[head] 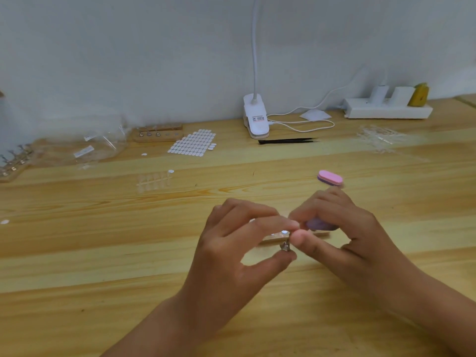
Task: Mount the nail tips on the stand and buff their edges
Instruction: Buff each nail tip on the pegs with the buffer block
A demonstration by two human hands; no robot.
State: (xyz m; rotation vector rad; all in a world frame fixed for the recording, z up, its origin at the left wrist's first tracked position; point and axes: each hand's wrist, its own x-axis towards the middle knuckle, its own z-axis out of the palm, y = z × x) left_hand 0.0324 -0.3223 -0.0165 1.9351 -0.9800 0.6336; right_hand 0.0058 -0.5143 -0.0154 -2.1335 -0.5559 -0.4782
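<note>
While the left hand (231, 248) pinches a small metal peg (285, 246) between forefinger and thumb, its fingers (268, 224) clamped above and below it, the right hand (342, 228) curls round a lilac buffer (319, 224) and brings its thumb up against the peg's top. A tiny pale glint sits there where the fingertips of both hands meet; it is too small to tell whether it is a nail tip. Both hands are well in front of the clip lamp (256, 117), which stands at the back of the worktop (103, 253). They hide most of a wooden stand (270, 238) lying just behind them. A pink buffer (330, 177) lies between the lamp and the right hand. Black tweezers (287, 141) lie just in front of the lamp. Left of the lamp are a sheet of white stickers (192, 144) and a wooden block (157, 134) holding pegs, and nearer the hands lies a clear strip of nail tips (153, 179). Right of the lamp sits a power strip (386, 110).
</note>
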